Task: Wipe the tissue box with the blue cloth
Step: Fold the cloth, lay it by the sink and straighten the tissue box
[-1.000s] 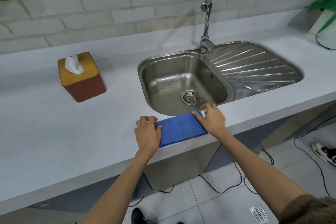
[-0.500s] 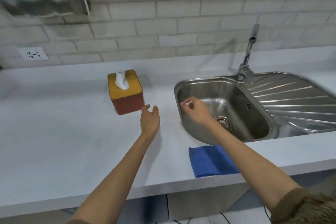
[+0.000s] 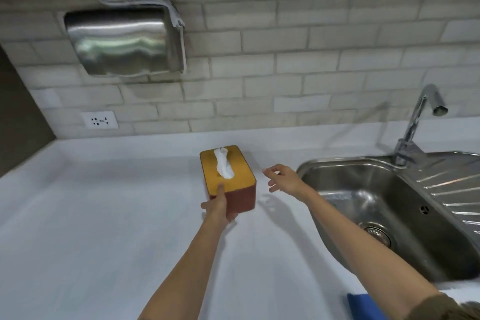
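A: What are the fingers doing?

B: The left hand (image 3: 220, 207) grips the near end of the tissue box (image 3: 228, 180), thumb on the yellow lid, other fingers wrapped round the reddish side. The right hand (image 3: 283, 179) hangs just right of the box, fingers loosely spread and curled, touching nothing.

A: Where is the box?

B: Centre of the frame, on the white counter (image 3: 104, 215), a white tissue (image 3: 224, 166) sticking up from its slot.

A: The blue cloth (image 3: 363, 309)?

B: At the bottom right edge, flat on the counter, partly hidden under the right forearm, well apart from both hands. The steel sink (image 3: 389, 205) fills the right side.
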The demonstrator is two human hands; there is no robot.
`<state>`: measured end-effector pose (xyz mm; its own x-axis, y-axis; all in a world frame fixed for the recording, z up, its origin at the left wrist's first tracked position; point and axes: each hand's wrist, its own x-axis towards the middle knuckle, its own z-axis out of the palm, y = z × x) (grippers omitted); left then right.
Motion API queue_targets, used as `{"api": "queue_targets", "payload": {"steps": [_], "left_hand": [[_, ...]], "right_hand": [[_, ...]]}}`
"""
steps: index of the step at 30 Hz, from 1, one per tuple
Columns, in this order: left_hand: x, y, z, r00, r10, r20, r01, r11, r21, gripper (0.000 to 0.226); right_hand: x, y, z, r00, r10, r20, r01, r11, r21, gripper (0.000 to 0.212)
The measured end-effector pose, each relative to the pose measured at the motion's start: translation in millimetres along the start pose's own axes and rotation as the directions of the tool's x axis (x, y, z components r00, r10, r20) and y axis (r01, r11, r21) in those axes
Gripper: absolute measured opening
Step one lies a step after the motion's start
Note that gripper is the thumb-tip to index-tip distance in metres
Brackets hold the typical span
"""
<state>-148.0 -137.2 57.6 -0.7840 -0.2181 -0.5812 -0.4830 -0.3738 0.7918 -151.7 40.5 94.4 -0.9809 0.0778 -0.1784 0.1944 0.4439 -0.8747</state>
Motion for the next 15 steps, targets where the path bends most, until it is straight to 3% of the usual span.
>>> {"api": "queue_targets", "payload": {"steps": [6,9,12,15], "left_hand": [[33.5,22.0,-17.2,0.973,-0.052,0.224,0.004,0.977,0.212,0.050],[52.3,47.6,-36.4,0.944,-0.130,0.303,0.033,0.952,0.305,0.020],[78.6,72.6,-46.6,0.958,-0.073,0.276,-0.033,0.933,0.358,0.011],[114.4,92.5,-46.6,0.990,0.090,0.113,-0.114,0.967,0.230,0.010]], "right_hand": [[37.4,-8.4,12.1,0.994,0.112,-0.005,-0.111,0.986,0.125,0.050],[55.4,-5.1,20.1,0.981,0.196,0.000,-0.193,0.963,0.189,0.052],[70.2,-1.1,29.0,0.962,0.274,0.016,-0.268,0.928,0.259,0.062],[83.1,-0.3,39.7,0.949,0.311,0.056,-0.307,0.866,0.395,0.076]]}}
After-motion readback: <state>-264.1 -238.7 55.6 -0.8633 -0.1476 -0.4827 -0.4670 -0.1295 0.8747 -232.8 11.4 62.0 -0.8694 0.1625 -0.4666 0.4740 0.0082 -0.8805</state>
